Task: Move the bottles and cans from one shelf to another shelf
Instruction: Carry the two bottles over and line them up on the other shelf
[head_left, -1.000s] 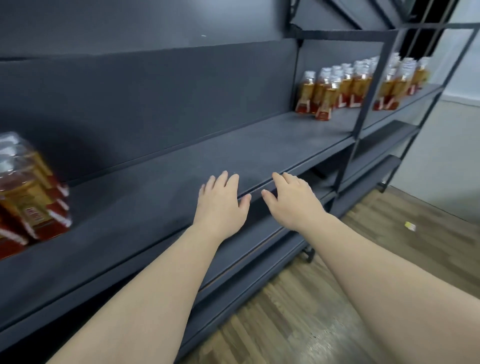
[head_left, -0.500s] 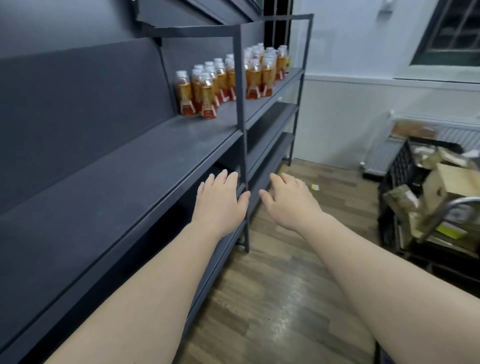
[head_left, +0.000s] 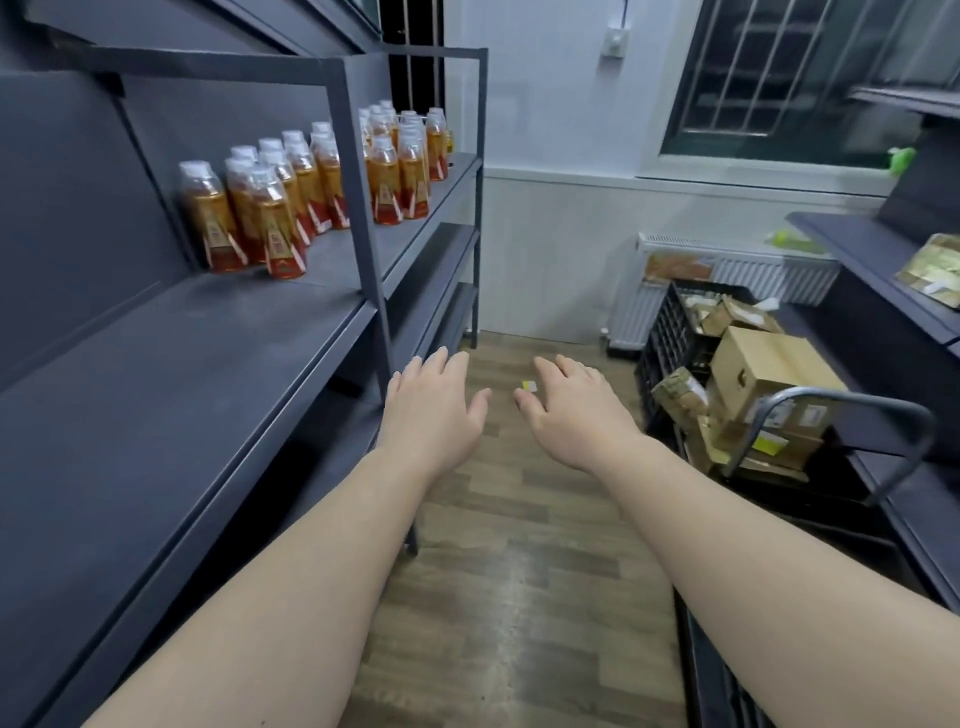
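Both hands empty, fingers spread: left hand (head_left: 434, 410), right hand (head_left: 574, 410), over the floor. Bottles (head_left: 311, 187) stand upright on the shelf (head_left: 171, 364) at ten o'clock, well apart; left hand's nearer.

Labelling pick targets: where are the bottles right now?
In the head view, the bottles stand clustered upper left on the dark shelf, either side of its upright post, well beyond both empty hands.
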